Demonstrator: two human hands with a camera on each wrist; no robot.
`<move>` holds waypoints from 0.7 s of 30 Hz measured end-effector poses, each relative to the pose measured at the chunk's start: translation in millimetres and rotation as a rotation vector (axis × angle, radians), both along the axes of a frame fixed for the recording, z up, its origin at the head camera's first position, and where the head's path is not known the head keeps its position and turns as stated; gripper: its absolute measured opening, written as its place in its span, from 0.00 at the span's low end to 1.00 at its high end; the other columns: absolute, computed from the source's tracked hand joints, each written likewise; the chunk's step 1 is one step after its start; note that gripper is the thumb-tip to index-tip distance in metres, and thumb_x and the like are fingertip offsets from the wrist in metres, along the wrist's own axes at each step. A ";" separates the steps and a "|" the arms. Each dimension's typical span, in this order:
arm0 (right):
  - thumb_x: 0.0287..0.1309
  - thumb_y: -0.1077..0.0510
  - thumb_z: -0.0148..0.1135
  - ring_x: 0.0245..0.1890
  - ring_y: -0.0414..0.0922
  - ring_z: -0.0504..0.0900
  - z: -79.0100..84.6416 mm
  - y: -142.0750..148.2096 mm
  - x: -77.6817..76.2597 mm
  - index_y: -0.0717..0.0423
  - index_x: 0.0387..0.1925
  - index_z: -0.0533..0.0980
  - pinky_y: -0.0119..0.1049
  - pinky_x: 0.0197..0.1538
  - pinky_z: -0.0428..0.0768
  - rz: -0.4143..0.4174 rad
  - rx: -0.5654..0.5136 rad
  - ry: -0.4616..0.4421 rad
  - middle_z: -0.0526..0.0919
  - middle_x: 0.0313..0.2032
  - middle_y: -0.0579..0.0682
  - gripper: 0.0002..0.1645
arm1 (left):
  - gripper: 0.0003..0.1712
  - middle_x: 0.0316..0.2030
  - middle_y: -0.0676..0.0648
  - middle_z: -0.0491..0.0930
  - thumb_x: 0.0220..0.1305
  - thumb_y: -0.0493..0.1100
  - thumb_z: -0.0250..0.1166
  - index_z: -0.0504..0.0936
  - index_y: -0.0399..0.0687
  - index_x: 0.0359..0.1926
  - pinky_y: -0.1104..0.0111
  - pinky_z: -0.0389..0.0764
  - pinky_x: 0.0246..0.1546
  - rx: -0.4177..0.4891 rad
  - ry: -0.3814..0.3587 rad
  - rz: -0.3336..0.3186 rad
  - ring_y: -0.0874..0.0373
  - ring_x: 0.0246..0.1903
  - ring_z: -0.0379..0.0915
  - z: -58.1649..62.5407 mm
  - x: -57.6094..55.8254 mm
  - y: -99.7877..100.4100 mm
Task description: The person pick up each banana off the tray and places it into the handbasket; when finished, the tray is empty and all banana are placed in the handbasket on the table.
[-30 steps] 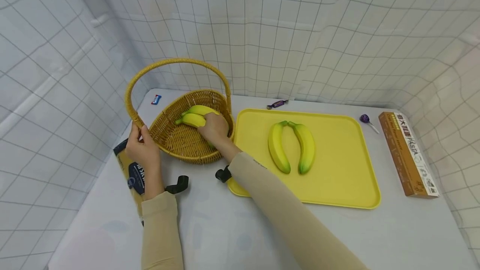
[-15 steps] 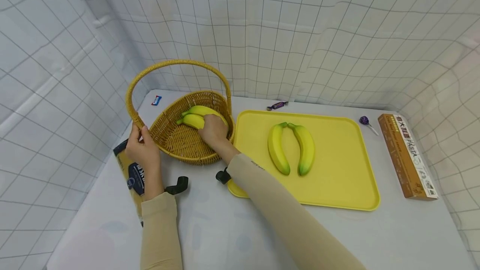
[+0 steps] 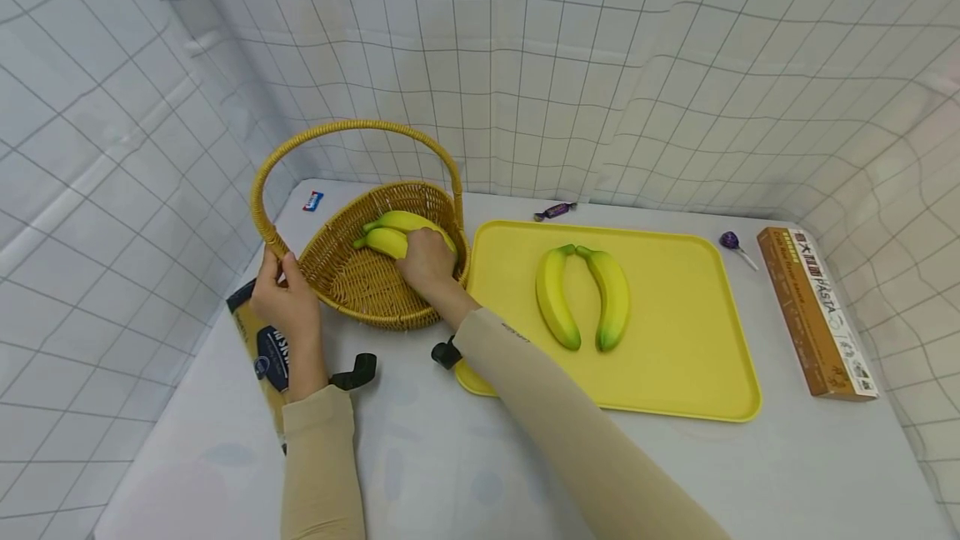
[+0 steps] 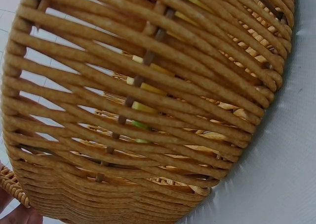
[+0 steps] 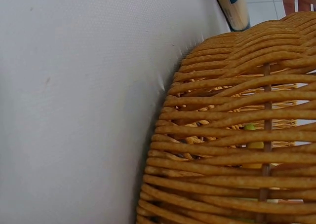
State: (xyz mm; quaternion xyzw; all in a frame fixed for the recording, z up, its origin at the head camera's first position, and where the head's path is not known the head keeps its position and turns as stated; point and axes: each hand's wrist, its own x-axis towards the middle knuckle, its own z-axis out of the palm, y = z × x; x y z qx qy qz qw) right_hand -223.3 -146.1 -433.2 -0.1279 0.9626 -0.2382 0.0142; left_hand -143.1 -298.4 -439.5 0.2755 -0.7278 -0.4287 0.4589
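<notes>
My left hand pinched the handle near its left foot, thumb and fingers bent around it. My right hand was down inside the wicker basket, well apart from the left, its fingers bent over the near banana. The fingertips were hidden, so I could not tell whether they gripped it or only pressed on it. The far banana lay just beside it, both stems pointing left.

I judged the basket the likeliest trouble: held from one side only, it could have tipped had I tugged the handle or leaned my right wrist on the rim. Pulling the right hand out roughly could also have dragged the two bananas askew.

My right sleeve crossed a corner of the yellow tray, where two more bananas lay with their stems close together; a careless sweep to the right might have knocked them.

Farther out, a dark-labelled packet lay partly under my left wrist, a small wrapped sweet left of the basket, a purple candy behind the tray, and a lollipop and a pasta box to its right.
</notes>
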 end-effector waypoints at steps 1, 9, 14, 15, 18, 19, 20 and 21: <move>0.55 0.52 0.68 0.34 0.43 0.79 -0.3 0.0 -0.3 0.50 0.31 0.81 0.37 0.28 0.75 0.000 0.011 0.012 0.81 0.33 0.47 0.07 | 0.13 0.44 0.49 0.87 0.70 0.43 0.59 0.87 0.46 0.48 0.84 0.71 0.35 0.001 0.002 0.001 0.59 0.44 0.81 -0.4 -0.3 -0.2; 0.55 0.47 0.69 0.42 0.46 0.80 -1.9 0.1 -2.8 0.49 0.37 0.84 0.39 0.41 0.78 -0.010 0.035 0.060 0.83 0.38 0.48 0.12 | 0.14 0.44 0.49 0.87 0.70 0.44 0.59 0.86 0.46 0.49 0.84 0.71 0.35 0.006 -0.001 -0.003 0.60 0.44 0.81 0.7 0.6 0.6; 0.55 0.46 0.69 0.47 0.47 0.80 -1.4 1.4 -2.3 0.48 0.50 0.83 0.39 0.44 0.79 -0.002 -0.024 0.041 0.83 0.46 0.48 0.22 | 0.15 0.44 0.46 0.86 0.71 0.44 0.58 0.86 0.42 0.48 0.84 0.71 0.36 -0.009 -0.005 -0.015 0.59 0.45 0.81 1.2 1.0 0.7; 0.56 0.45 0.69 0.49 0.47 0.80 -1.3 2.0 -2.1 0.47 0.53 0.81 0.40 0.45 0.79 0.004 -0.045 0.037 0.83 0.48 0.48 0.24 | 0.15 0.44 0.45 0.86 0.71 0.45 0.58 0.85 0.42 0.48 0.85 0.71 0.36 -0.015 -0.006 -0.017 0.58 0.45 0.81 0.9 0.9 0.4; 0.57 0.45 0.68 0.54 0.47 0.79 0.3 5.0 -0.7 0.47 0.60 0.77 0.41 0.49 0.79 0.025 -0.128 0.025 0.82 0.53 0.49 0.30 | 0.15 0.44 0.44 0.86 0.71 0.45 0.57 0.85 0.41 0.48 0.85 0.71 0.36 -0.028 -0.008 -0.021 0.57 0.46 0.82 -0.6 0.2 -0.1; 0.57 0.45 0.67 0.54 0.47 0.79 1.3 6.3 0.1 0.48 0.61 0.76 0.41 0.51 0.79 0.035 -0.163 0.022 0.82 0.54 0.50 0.31 | 0.15 0.44 0.43 0.86 0.71 0.45 0.57 0.85 0.41 0.48 0.85 0.71 0.36 -0.034 -0.011 -0.025 0.57 0.46 0.82 -1.1 0.2 -0.4; 0.58 0.45 0.67 0.55 0.47 0.79 2.8 8.0 1.2 0.48 0.62 0.75 0.41 0.52 0.78 0.046 -0.200 0.020 0.81 0.55 0.50 0.32 | 0.15 0.44 0.43 0.86 0.71 0.45 0.57 0.85 0.41 0.47 0.85 0.71 0.36 -0.036 -0.012 -0.024 0.57 0.46 0.82 -1.7 -0.3 -0.4; 0.58 0.45 0.67 0.55 0.47 0.79 4.7 10.0 2.6 0.49 0.63 0.75 0.41 0.52 0.78 0.060 -0.242 0.018 0.81 0.56 0.50 0.32 | 0.15 0.44 0.44 0.86 0.71 0.45 0.57 0.85 0.41 0.47 0.86 0.71 0.35 -0.038 -0.013 -0.021 0.57 0.46 0.82 -2.1 -0.9 -0.4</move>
